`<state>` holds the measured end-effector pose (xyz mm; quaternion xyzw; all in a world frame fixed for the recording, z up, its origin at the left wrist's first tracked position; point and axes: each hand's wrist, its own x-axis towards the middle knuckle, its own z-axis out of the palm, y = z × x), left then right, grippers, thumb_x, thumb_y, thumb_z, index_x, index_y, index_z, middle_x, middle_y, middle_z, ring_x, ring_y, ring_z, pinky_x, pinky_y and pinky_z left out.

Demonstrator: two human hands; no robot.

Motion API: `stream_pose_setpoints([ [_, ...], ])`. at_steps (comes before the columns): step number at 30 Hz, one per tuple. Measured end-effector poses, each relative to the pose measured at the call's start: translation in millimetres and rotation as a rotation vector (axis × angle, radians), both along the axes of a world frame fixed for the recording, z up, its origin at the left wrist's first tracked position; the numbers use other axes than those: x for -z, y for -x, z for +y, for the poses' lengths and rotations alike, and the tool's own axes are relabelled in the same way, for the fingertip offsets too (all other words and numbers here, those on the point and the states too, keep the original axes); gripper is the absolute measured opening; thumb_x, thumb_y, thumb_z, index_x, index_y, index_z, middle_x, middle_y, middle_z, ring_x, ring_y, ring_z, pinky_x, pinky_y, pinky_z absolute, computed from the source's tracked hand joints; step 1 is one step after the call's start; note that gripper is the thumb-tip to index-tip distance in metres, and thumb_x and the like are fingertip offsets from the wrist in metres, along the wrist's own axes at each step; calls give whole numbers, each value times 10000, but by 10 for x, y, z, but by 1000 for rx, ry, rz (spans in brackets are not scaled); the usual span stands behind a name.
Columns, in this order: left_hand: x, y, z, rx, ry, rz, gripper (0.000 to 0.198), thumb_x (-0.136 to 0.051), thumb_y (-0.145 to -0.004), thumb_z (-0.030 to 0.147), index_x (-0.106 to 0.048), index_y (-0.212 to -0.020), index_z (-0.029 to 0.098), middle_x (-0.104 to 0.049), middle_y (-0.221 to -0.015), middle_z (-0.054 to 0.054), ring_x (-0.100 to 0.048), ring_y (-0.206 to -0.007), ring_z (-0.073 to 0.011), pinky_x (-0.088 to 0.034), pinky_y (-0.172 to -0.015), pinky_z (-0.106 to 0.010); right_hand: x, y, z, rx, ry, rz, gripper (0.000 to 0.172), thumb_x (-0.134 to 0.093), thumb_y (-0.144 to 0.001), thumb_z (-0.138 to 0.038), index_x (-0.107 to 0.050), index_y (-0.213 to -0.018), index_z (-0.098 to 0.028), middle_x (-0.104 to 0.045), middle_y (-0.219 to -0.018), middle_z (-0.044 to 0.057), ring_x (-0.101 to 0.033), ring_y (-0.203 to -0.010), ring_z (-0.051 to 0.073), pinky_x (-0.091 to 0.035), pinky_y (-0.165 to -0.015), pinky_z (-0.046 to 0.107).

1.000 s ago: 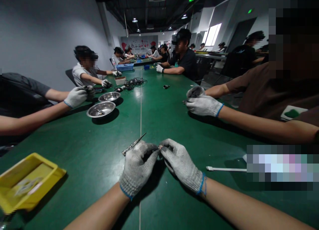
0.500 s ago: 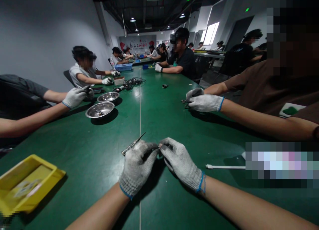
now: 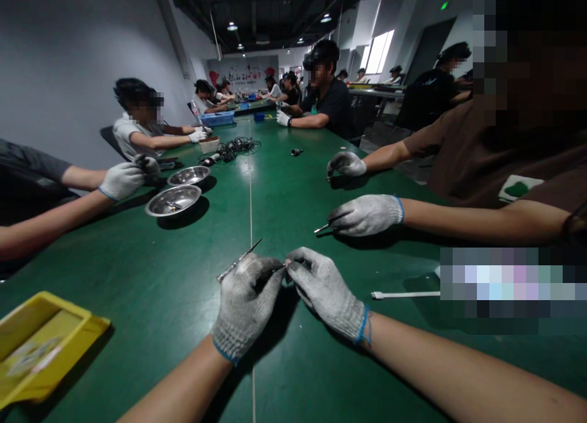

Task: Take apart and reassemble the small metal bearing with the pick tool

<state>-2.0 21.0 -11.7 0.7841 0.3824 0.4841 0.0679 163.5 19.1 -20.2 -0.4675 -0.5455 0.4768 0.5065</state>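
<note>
Both my hands wear grey-white knitted gloves with blue cuffs and meet above the green table. With thumb and fingers pinched, my left hand holds a small dark part, mostly hidden by the glove. My right hand is closed at the same spot, its fingertips against the left ones; what it grips is too small to name. A slim pointed metal tool, like a precision screwdriver, shows just behind my left hand. Whether it lies on the table or is tucked in that hand, I cannot tell.
A yellow tray stands at left, with metal bowls farther up. Beyond are tangled black cables and a small dark part. A white cable lies at right. Co-workers' gloved hands are close on both sides.
The view has shifted slightly, while my hands keep their pinch together. The right-hand co-worker's hands have moved apart, one coming nearer with a slim metal piece.
</note>
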Motion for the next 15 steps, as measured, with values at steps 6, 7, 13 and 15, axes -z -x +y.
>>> stream_pose_setpoints([
  [6,6,-3,-3,0,9,-10,95,-669,-953,177,-760,-930,189,-763,-817,-25,-718,-729,-160,-575,-698,-270,-26,5,3,24,-31,-7,208,-646,-845,-411,-630,-786,-212,-552,-588,-41,-445,-467,101,-306,-401,213],
  [7,5,-4,0,1,7,-11,92,-672,-953,178,-762,-936,188,-766,-824,-26,-721,-733,-160,-576,-701,-269,-28,6,4,27,-35,-12,207,-644,-841,-409,-632,-787,-209,-573,-614,-31,-462,-485,104,-320,-411,215],
  [13,2,1,18,30,-22,-16,105,-671,-964,180,-776,-972,180,-775,-839,-33,-730,-735,-153,-579,-698,-251,-44,-1,3,31,-57,-44,196,-633,-849,-396,-636,-785,-210,-594,-635,-23,-523,-547,128,-405,-487,234],
  [15,3,4,19,33,-23,-20,103,-673,-966,189,-776,-964,181,-775,-836,-34,-732,-738,-156,-582,-697,-253,-51,-6,5,29,-80,-59,192,-630,-851,-388,-642,-783,-209,-610,-651,-17,-539,-569,133,-435,-524,244],
])
